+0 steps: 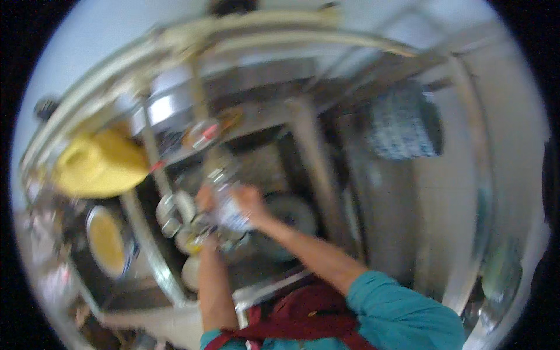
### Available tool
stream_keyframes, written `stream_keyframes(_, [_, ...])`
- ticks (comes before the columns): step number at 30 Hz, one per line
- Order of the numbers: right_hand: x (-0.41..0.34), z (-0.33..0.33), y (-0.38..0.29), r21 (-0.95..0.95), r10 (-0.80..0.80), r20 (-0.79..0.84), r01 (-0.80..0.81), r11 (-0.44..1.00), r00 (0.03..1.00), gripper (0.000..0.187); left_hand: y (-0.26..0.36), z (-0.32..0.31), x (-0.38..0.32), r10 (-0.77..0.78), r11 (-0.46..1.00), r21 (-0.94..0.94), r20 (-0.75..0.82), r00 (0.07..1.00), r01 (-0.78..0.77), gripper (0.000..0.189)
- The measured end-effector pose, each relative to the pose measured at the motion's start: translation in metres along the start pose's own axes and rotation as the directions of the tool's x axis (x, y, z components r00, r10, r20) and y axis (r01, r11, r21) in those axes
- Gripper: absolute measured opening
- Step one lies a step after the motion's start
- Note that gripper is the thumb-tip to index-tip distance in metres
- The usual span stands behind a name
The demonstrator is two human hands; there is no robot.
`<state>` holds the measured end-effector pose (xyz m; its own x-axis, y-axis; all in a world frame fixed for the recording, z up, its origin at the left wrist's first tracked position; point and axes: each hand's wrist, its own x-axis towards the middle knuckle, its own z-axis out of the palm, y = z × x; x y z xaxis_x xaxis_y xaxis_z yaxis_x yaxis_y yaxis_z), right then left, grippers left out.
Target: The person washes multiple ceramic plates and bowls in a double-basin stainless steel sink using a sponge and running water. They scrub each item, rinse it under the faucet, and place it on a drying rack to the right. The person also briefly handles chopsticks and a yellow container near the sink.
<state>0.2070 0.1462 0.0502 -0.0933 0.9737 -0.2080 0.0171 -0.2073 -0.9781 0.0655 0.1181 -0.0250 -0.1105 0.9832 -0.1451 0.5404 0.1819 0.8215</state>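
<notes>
Between my two hands is a white bowl with blue marks (pixel 234 214), blurred and tilted, over a wide dark sink basin (pixel 258 162). My right hand (pixel 250 202) grips its right side. My left hand (pixel 205 200) is at its left side, partly hidden behind the bowl and shiny items. Left of the bowl, white dishes (pixel 186 205) and a small metal cup (pixel 170 227) sit close together. Under my right forearm lies a large round dish (pixel 291 218). Something clear, perhaps running water or a glass, shows blurred just above the bowl.
A yellow plastic jug (pixel 103 166) stands at the left. Below it, a bowl with a yellow inside (pixel 105 243) sits in a second compartment. A stack of blue-and-white bowls (pixel 402 127) stands on the right-hand counter (pixel 446 197). A large metal pot (pixel 164 103) is at the back.
</notes>
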Motion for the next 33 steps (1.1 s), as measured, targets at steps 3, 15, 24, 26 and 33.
stream_keyframes(3, [0.001, 0.005, 0.008, 0.157, 0.243, -0.184, -0.216, 0.964, 0.952, 0.028, 0.008, 0.002, -0.024, -0.173, 0.96, -0.241, -0.112, 0.978, 0.143, 0.04])
stream_keyframes(15, [-0.004, 0.003, -0.017, 0.236, 0.108, -0.302, -0.036, 0.971, 0.947, 0.035, 0.057, -0.012, -0.028, -0.072, 0.967, -0.255, -0.194, 0.978, 0.02, 0.032])
stream_keyframes(24, [-0.011, 0.004, -0.026, 0.151, 0.087, -0.212, -0.055, 0.987, 0.973, 0.031, 0.069, -0.047, 0.038, -0.244, 0.76, -0.576, 0.176, 0.954, 0.301, 0.039])
stream_keyframes(26, [-0.011, 0.006, -0.032, 0.183, 0.106, -0.241, -0.062, 0.981, 0.965, 0.03, 0.064, -0.043, 0.029, -0.265, 0.766, -0.578, 0.113, 0.958, 0.28, 0.039])
stream_keyframes(33, [-0.007, 0.016, -0.043, 0.268, 0.107, -0.319, -0.019, 0.963, 0.942, 0.026, 0.103, 0.006, -0.06, -0.646, 0.535, -0.717, -0.006, 0.763, 0.447, 0.041])
